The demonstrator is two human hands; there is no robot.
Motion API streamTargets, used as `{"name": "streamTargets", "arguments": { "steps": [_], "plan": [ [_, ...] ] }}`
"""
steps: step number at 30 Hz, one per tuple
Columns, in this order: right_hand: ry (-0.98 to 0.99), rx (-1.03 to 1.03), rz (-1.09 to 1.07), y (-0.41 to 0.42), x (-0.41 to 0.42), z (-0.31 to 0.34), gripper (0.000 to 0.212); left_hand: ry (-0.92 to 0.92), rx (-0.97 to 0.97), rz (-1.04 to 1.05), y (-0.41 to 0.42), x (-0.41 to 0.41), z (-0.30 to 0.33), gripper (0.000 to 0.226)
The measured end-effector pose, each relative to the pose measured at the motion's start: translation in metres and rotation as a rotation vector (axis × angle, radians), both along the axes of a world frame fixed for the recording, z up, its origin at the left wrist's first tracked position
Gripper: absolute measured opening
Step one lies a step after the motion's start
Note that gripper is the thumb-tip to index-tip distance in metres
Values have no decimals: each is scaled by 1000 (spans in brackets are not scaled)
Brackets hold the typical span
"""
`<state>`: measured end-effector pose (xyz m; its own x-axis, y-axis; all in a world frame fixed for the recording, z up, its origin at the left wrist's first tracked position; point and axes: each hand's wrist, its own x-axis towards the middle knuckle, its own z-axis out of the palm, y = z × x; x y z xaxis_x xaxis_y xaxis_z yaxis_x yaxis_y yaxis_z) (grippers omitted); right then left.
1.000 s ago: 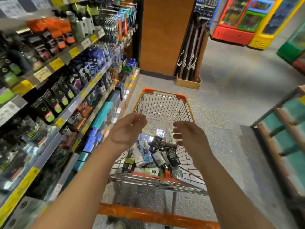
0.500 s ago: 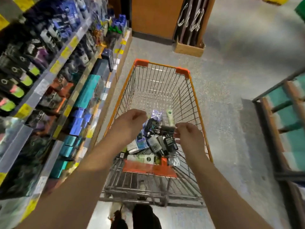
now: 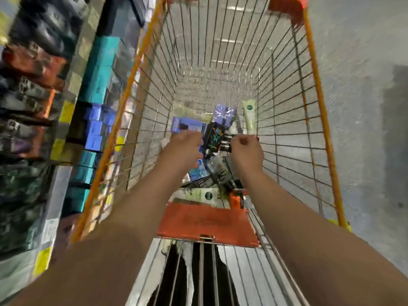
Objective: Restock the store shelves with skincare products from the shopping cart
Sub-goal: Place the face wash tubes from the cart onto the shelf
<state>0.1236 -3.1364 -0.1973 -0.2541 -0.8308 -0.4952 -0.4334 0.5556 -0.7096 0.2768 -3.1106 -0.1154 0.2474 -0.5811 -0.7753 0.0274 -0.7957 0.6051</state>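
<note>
We are looking straight down into the shopping cart [image 3: 318,89], both arms reaching into its wire basket. Our left hand [image 3: 184,146] sits over the near-left part of the product pile, its fingers curled downward, yet the back of the hand hides what lies under them, so we cannot tell whether it grips anything. Just beyond its knuckles lies a blue carton [image 3: 186,124], and just right of it a black carton with coloured print [image 3: 215,134] stands between our two hands. Our right hand [image 3: 247,151] is curled into a loose fist with the thumb tucked against the forefinger; whether it pinches something is also beyond telling. Past its knuckles a pale green tube [image 3: 249,117] lies along the basket floor, with a purple box [image 3: 223,113] just left of that tube. Nearer to us than both hands rest dark tubes [image 3: 218,173] and a white tube with a green round label [image 3: 202,195], touching the orange child-seat flap [image 3: 205,221]. Left of the left hand, outside the wire wall, the store shelves [image 3: 55,195] carry teal boxes [image 3: 99,69] and blue boxes [image 3: 97,127], blurred.
</note>
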Motion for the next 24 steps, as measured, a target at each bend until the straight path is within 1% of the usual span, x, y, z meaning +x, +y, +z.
{"name": "streamTargets", "arguments": {
  "steps": [2,4,6,8,10,12,14,16,19,21,24],
  "plan": [
    [43,-36,38,-12,-1,-24,6,20,45,19,-8,-2,-19,19],
    [101,-77,99,-22,-4,-44,5,58,81,61,-11,-3,-37,26],
    [174,-133,150,-33,-8,-62,13,92,108,93,-11,-2,-52,28],
    [259,-181,171,-43,-13,-85,23,115,139,116,-7,-1,-66,24],
    [293,-195,124,-52,-16,-110,28,132,172,130,-3,-1,-79,20],
    [285,-164,31,-62,-18,-128,30,146,199,154,0,-2,-88,18],
    [303,-134,8,-72,-20,-143,37,137,220,159,2,-3,-96,19],
    [355,-90,54,-80,-21,-154,47,134,230,161,5,-4,-101,20],
    [512,31,191,-92,-22,-160,57,125,240,168,6,-1,-104,25],
    [577,74,224,-103,-25,-162,56,125,241,164,5,-1,-105,23],
    [607,84,209,-113,-31,-165,49,126,242,151,1,-1,-107,18]
  ]
}}
